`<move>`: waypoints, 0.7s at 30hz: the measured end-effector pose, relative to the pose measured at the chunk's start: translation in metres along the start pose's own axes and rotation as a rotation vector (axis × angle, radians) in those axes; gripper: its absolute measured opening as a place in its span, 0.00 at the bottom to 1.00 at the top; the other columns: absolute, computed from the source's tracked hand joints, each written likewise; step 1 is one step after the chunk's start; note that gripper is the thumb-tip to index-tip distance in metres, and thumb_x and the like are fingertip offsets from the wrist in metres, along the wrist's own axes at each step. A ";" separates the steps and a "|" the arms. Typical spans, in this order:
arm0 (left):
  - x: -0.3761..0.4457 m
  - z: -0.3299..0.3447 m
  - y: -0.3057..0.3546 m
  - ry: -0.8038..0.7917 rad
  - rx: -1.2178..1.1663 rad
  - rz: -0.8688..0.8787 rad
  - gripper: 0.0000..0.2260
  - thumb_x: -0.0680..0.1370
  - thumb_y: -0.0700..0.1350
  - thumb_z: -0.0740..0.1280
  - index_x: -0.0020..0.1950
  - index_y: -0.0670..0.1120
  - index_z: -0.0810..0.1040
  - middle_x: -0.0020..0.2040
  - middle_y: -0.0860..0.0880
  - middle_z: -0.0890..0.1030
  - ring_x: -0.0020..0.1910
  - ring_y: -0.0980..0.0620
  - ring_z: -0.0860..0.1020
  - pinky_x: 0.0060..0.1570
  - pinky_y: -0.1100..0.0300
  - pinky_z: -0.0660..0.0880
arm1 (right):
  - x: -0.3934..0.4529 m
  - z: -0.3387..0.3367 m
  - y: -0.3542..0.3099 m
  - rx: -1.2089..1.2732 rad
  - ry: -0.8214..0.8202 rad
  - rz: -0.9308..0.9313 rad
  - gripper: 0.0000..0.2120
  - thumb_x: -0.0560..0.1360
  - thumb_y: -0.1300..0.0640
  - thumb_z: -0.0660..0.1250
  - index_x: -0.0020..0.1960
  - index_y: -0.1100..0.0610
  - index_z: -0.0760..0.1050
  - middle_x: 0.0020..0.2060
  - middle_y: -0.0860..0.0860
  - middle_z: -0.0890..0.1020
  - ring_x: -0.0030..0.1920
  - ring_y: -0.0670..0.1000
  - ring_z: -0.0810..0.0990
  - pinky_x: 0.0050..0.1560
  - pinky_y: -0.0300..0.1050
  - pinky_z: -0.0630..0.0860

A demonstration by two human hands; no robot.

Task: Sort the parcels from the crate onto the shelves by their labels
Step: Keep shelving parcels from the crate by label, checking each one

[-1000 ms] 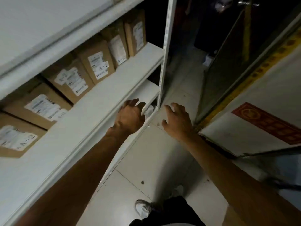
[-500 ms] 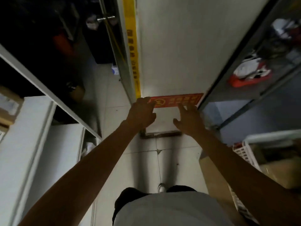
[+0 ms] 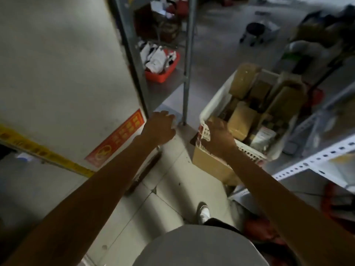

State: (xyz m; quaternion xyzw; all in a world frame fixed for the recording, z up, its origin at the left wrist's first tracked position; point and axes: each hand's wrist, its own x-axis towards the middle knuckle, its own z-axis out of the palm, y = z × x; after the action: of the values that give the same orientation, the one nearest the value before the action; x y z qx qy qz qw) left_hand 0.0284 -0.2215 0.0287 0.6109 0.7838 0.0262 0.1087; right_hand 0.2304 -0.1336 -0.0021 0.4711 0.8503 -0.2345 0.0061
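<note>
A dim storeroom or small parcel depot. A white plastic crate [image 3: 215,104] at right holds brown cardboard parcels [image 3: 241,121] and sits on a cardboard box [image 3: 209,166]. White perforated-steel shelving [image 3: 315,162] stands near right, a grey metal rack [image 3: 187,54] with a red basket [image 3: 163,75] farther off, over a tiled floor [image 3: 163,208].

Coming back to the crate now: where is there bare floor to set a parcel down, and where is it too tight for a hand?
Bare tiled floor runs between the white wall and the cardboard box under the crate. More open floor lies beyond the metal rack post. The crate itself is crowded, its brown parcels packed close. Both hands, left and right, hold nothing.
</note>
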 end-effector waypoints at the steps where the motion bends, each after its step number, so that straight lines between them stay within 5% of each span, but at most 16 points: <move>1: 0.011 0.001 0.017 -0.011 -0.028 0.040 0.18 0.78 0.49 0.64 0.65 0.42 0.77 0.62 0.41 0.78 0.62 0.40 0.76 0.65 0.47 0.70 | -0.004 -0.004 0.016 -0.004 0.014 0.033 0.33 0.75 0.48 0.66 0.77 0.51 0.59 0.73 0.59 0.63 0.73 0.64 0.61 0.72 0.59 0.64; 5: 0.057 0.013 0.084 -0.086 -0.045 0.154 0.13 0.75 0.50 0.63 0.55 0.46 0.78 0.53 0.45 0.80 0.54 0.42 0.78 0.55 0.47 0.76 | -0.014 -0.025 0.079 -0.014 0.053 0.190 0.35 0.76 0.46 0.68 0.78 0.51 0.58 0.75 0.56 0.62 0.73 0.63 0.61 0.72 0.57 0.65; 11: 0.102 0.039 0.159 -0.115 -0.105 0.264 0.17 0.78 0.47 0.64 0.67 0.46 0.74 0.64 0.46 0.76 0.64 0.44 0.72 0.60 0.51 0.71 | -0.009 -0.049 0.144 0.061 0.098 0.302 0.35 0.76 0.48 0.69 0.78 0.53 0.59 0.75 0.57 0.62 0.74 0.63 0.60 0.72 0.56 0.65; 21: 0.179 0.052 0.168 -0.303 -0.173 0.301 0.14 0.78 0.45 0.64 0.62 0.43 0.77 0.58 0.43 0.80 0.57 0.45 0.78 0.49 0.59 0.70 | 0.048 -0.043 0.169 0.194 0.026 0.414 0.34 0.75 0.47 0.68 0.76 0.50 0.59 0.74 0.54 0.63 0.72 0.61 0.62 0.72 0.60 0.65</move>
State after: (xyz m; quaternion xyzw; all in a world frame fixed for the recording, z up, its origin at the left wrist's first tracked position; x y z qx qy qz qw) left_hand 0.1582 -0.0117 -0.0172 0.7064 0.6533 0.0170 0.2720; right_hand 0.3483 -0.0025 -0.0413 0.6368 0.7089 -0.3031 -0.0021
